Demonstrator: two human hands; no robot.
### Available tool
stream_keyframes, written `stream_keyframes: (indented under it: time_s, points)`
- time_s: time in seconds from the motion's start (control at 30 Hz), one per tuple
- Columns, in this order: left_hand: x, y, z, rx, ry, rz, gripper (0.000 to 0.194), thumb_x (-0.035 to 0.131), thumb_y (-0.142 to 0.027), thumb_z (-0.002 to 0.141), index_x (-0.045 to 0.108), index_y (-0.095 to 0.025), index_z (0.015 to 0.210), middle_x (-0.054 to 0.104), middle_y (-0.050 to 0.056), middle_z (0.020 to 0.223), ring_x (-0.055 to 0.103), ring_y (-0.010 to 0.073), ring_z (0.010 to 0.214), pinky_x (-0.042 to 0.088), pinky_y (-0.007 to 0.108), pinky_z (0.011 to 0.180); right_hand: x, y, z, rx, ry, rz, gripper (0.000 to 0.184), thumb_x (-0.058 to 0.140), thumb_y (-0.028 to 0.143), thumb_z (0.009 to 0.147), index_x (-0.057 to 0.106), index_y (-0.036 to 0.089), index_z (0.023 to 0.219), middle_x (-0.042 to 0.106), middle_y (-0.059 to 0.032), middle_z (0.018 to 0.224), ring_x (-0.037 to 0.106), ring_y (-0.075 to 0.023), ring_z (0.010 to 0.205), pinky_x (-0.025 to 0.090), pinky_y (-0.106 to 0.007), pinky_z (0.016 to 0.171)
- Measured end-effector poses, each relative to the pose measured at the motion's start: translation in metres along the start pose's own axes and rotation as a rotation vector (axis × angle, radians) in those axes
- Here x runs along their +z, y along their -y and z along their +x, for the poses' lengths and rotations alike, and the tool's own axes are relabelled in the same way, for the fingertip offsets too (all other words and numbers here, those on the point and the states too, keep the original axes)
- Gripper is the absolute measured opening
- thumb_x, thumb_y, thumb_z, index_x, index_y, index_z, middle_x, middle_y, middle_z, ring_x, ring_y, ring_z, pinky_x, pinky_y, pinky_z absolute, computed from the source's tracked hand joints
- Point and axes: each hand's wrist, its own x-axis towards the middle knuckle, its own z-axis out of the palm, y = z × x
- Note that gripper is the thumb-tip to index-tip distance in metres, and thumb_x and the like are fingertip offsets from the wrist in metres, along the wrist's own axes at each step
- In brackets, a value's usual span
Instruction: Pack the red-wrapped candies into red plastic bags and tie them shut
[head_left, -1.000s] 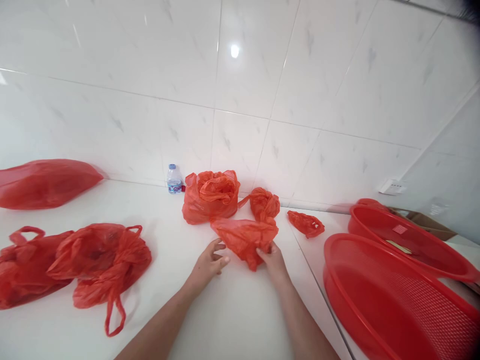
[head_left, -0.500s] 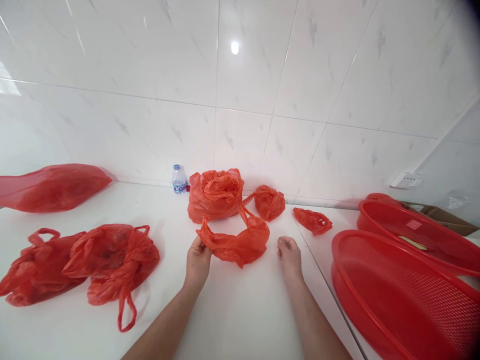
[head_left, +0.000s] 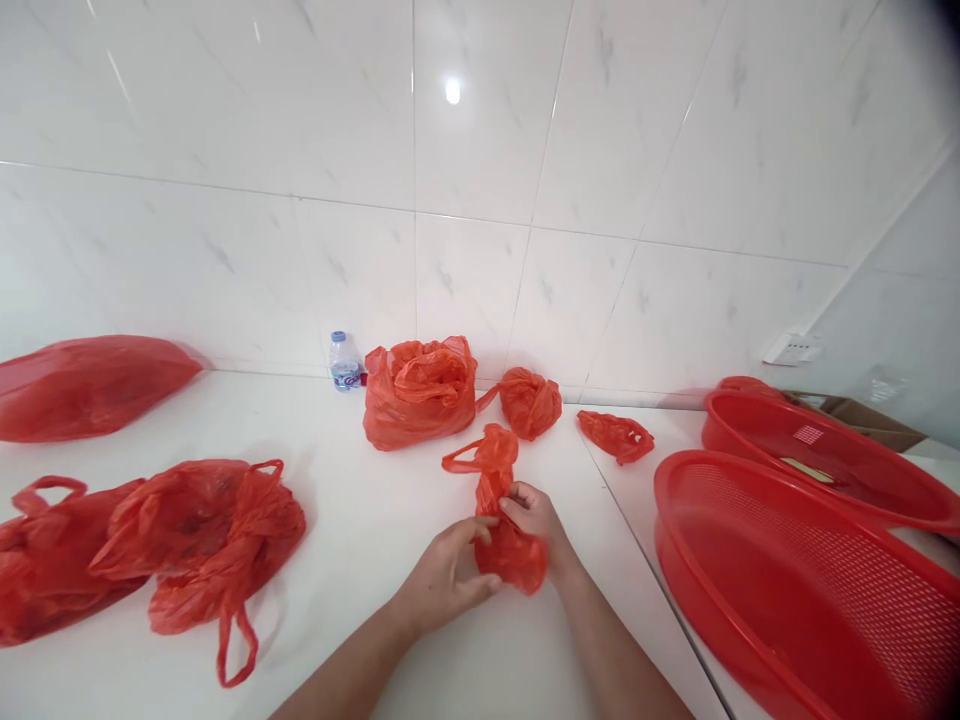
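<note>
A crumpled red plastic bag (head_left: pixel 499 490) is bunched lengthwise over the white table in front of me, one handle loop sticking out to its left. My right hand (head_left: pixel 536 520) pinches it at the middle from the right side. On the left side, my left hand (head_left: pixel 454 575) has its thumb and fingers spread apart, the fingertips at the bag's edge. The bag's lower end, near my left thumb, is slightly blurred. Just beyond it sit a big stuffed red bag (head_left: pixel 420 395) and a small knotted red bag (head_left: pixel 531 403).
Filled red bags (head_left: pixel 210 530) lie at the left, with a long red bag (head_left: pixel 97 385) behind them. A water bottle (head_left: pixel 345 362) stands by the tiled wall. At the right are a small crumpled bag (head_left: pixel 615 436), a red mesh basket (head_left: pixel 750 590) and another red basket (head_left: pixel 750 415).
The bag went from spread wide to a narrow upright bunch. My right hand moved left and took hold of it; my left hand shifted right and its fingers opened. The view turned slightly right.
</note>
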Motion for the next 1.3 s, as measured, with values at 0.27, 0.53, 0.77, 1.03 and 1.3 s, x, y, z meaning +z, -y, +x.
stream_keyframes:
  time_s: [0.27, 0.53, 0.77, 1.03, 1.3]
  points:
    - [-0.003, 0.017, 0.01, -0.275, -0.306, -0.441, 0.035, 0.066, -0.043, 0.074, 0.054, -0.017, 0.094, 0.062, 0.005, 0.088, 0.06, 0.018, 0.076, 0.048, 0.03, 0.068, 0.019, 0.003, -0.013, -0.009, 0.225, -0.126, 0.018, 0.063, 0.036, 0.073, 0.061, 0.019, 0.077, 0.065, -0.0013, 0.078, 0.059, -0.0163, 0.073, 0.047, -0.028, 0.069]
    - [-0.047, 0.042, 0.013, -0.379, -0.843, -0.775, 0.023, 0.062, -0.029, 0.065, 0.044, -0.02, 0.078, 0.059, -0.001, 0.074, 0.059, 0.0126, 0.066, 0.049, 0.026, 0.063, -0.043, -0.007, 0.022, -0.006, -0.407, 0.352, 0.019, 0.061, 0.039, 0.068, 0.051, 0.022, 0.068, 0.062, -0.0028, 0.071, 0.063, -0.0203, 0.076, 0.052, -0.033, 0.065]
    - [-0.024, 0.015, 0.007, -0.11, -0.72, 0.342, 0.062, 0.057, -0.017, 0.069, 0.04, -0.022, 0.128, 0.039, 0.013, 0.138, 0.035, 0.0296, 0.129, 0.036, 0.048, 0.1, -0.044, 0.004, 0.013, -0.062, -0.446, 0.288, 0.02, 0.062, 0.038, 0.07, 0.05, 0.021, 0.072, 0.057, 0.0028, 0.066, 0.055, -0.0136, 0.058, 0.046, -0.025, 0.054]
    - [-0.021, 0.015, 0.01, -0.259, -0.536, -0.038, 0.01, 0.047, -0.024, 0.077, 0.052, -0.021, 0.069, 0.055, -0.002, 0.061, 0.052, 0.0147, 0.059, 0.042, 0.026, 0.056, -0.036, 0.025, -0.001, -0.098, -0.374, -0.328, 0.017, 0.055, 0.037, 0.074, 0.054, 0.02, 0.073, 0.051, 0.0035, 0.063, 0.045, -0.0124, 0.057, 0.036, -0.024, 0.053]
    - [-0.027, 0.013, 0.008, -0.379, -0.74, -0.637, 0.013, 0.057, -0.029, 0.073, 0.051, -0.019, 0.079, 0.058, -0.004, 0.066, 0.052, 0.0106, 0.055, 0.041, 0.02, 0.051, -0.023, 0.042, -0.017, -0.575, -0.557, -0.899, 0.043, 0.062, 0.032, 0.072, 0.056, 0.021, 0.113, 0.053, -0.0106, 0.112, 0.051, -0.0259, 0.101, 0.042, -0.042, 0.088]
